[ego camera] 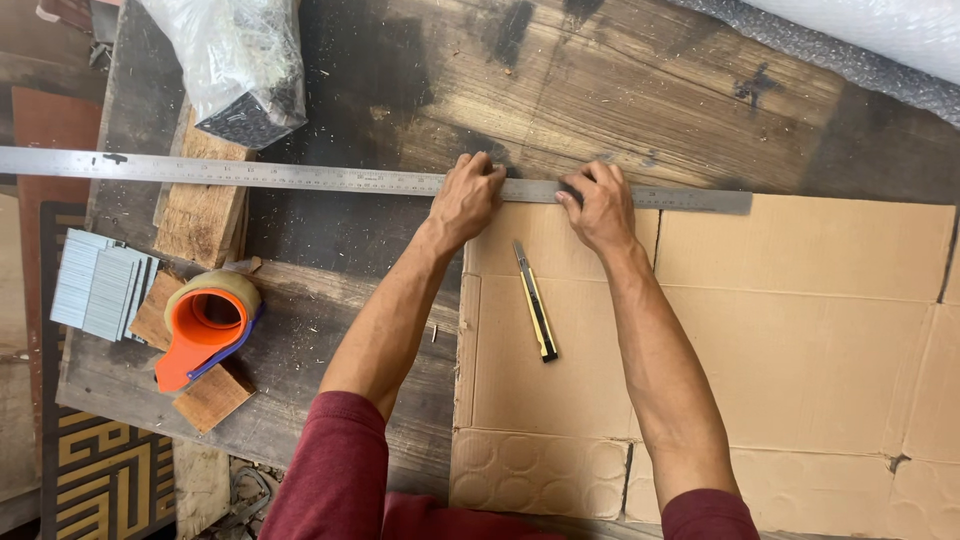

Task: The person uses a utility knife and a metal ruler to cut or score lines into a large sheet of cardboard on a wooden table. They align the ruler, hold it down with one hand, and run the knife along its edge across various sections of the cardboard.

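Fingers [478, 170] of the left hand [465, 200] lay pressed together, flat on the long steel ruler [300, 177]; those of the right hand [600, 205] were likewise bunched and pressing the same ruler, just beside the left. Ruler lay along the top edge of the flattened cardboard [800, 300], its far end reaching out over the dark wooden table [340, 230]. Yellow-and-black utility knife [536, 300] rested on the cardboard below the ruler, between the forearms. Well left of the cardboard: orange tape dispenser [205, 325], wood blocks [205, 205], strips of staples [100, 283].
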